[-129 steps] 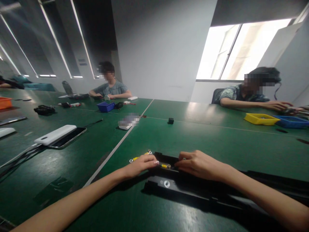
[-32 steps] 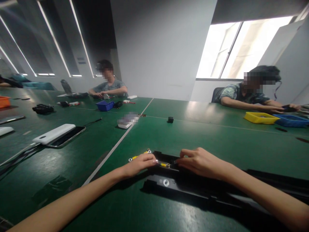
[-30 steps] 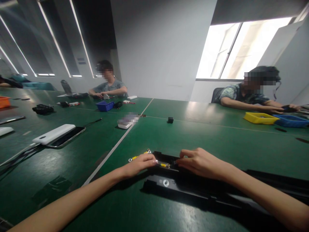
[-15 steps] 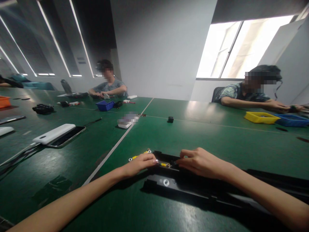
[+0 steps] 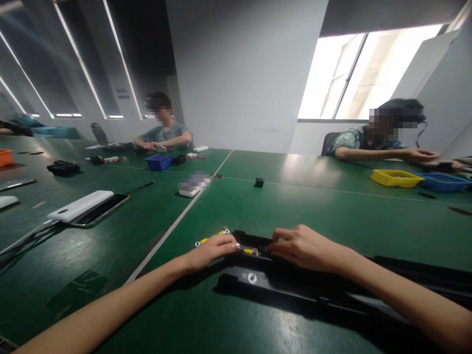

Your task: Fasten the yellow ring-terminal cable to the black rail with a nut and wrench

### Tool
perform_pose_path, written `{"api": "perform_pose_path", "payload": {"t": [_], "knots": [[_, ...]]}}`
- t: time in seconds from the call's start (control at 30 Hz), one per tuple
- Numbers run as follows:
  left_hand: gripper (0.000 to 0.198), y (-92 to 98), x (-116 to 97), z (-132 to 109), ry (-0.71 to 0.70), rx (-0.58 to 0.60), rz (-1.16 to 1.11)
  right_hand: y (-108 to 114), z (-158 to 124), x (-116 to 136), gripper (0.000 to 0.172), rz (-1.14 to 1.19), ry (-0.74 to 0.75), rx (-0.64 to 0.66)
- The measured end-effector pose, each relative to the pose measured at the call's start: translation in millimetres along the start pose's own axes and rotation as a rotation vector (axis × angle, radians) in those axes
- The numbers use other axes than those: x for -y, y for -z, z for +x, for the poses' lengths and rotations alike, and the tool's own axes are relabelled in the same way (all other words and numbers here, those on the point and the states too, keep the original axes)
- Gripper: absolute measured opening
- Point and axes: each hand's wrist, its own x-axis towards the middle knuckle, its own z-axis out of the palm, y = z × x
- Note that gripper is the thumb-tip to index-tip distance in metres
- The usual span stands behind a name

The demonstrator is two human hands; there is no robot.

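Observation:
A long black plastic part (image 5: 280, 287) lies on the green table in front of me. My left hand (image 5: 210, 250) rests at its left end, fingertips pinched on a small yellow ring terminal (image 5: 250, 251). My right hand (image 5: 304, 247) is curled over the part just right of that terminal, fingers pressed together at it. Two more yellow ring terminals (image 5: 212, 237) lie on the table beyond my left hand.
A white power bank on a phone (image 5: 83, 208) lies at the left. A small black block (image 5: 258, 182) sits mid-table. Two other people sit across, with a blue bin (image 5: 159, 162), a yellow tray (image 5: 395, 178) and a blue tray (image 5: 442, 182).
Both my hands stay at the left end of the black part. The view has shifted slightly; the person at the right has moved their hands.

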Motion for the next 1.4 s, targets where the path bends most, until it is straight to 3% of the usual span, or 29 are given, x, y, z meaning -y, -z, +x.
{"api": "perform_pose_path", "payload": {"t": [1.4], "knots": [[0.031,-0.1,1.2,0.7,-0.003,0.001,-0.008,2.1,-1.1,1.4,0.03,0.028,0.031,-0.02]]}}
